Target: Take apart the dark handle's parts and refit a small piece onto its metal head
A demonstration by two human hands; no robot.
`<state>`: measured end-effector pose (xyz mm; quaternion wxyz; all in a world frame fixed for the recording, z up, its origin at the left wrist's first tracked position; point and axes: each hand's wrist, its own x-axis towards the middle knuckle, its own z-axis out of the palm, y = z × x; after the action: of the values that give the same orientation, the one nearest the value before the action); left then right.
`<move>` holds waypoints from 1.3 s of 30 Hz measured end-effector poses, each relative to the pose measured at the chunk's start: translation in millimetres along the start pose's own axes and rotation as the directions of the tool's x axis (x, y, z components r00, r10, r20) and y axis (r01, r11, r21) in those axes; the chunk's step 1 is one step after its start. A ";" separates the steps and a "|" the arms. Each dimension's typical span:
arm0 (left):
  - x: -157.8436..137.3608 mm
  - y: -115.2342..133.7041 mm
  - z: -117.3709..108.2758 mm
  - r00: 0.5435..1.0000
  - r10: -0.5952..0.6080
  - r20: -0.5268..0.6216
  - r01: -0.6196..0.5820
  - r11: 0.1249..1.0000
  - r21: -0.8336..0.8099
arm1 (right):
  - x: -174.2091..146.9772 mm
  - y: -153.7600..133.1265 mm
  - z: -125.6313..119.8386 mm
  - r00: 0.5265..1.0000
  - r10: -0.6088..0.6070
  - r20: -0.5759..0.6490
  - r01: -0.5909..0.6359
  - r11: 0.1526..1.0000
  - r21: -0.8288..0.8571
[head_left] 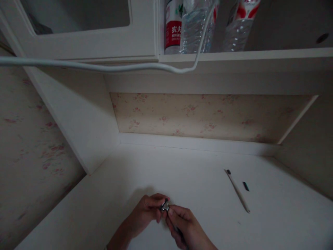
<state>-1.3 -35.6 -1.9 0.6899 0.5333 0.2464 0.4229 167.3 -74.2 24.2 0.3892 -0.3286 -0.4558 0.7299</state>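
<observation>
Near the bottom centre, both my hands meet over the white desk at a small tool with a shiny silver head point(164, 206). My left hand point(145, 211) pinches the head from the left between thumb and fingers. From the right, my right hand point(184, 222) is closed around the tool just below the head, and a dark handle-like part shows under its fingers. The fingers cover much of the tool, so I cannot make out its exact kind. To the right lies a slim pale stick with a dark tip, like a toothbrush point(238, 191), beside a small dark piece point(246, 186).
A white desk surface point(182, 173) stretches beneath a shelf. Plastic bottles point(197, 31) stand on that shelf, next to a glass-fronted cabinet door point(91, 45). A pale cable point(125, 67) crosses the view in front of the shelf. Floral wallpaper point(189, 111) covers the back wall.
</observation>
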 end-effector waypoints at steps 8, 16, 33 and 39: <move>0.8 -3.1 -0.2 0.994 0.066 0.087 -0.057 0.993 -0.106 | -2.4 -2.9 4.2 0.996 -0.044 0.083 0.042 0.999 0.029; 1.3 -1.1 1.4 0.990 0.112 0.089 -0.099 0.986 -0.134 | -4.6 -6.4 5.9 0.999 -0.024 0.040 0.022 0.998 0.061; -0.6 -2.5 -0.5 0.994 0.093 0.049 -0.085 0.986 -0.142 | -7.7 -8.8 6.9 0.999 0.002 0.039 -0.005 0.998 0.062; 0.4 -1.8 0.8 0.997 0.069 0.025 -0.065 0.989 -0.131 | -6.6 -6.6 6.9 0.999 -0.008 0.052 0.005 0.998 0.055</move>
<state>0.2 -35.8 -3.4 0.7123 0.5014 0.1899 0.4530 166.6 -80.9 33.7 0.3886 -0.2971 -0.4465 0.7492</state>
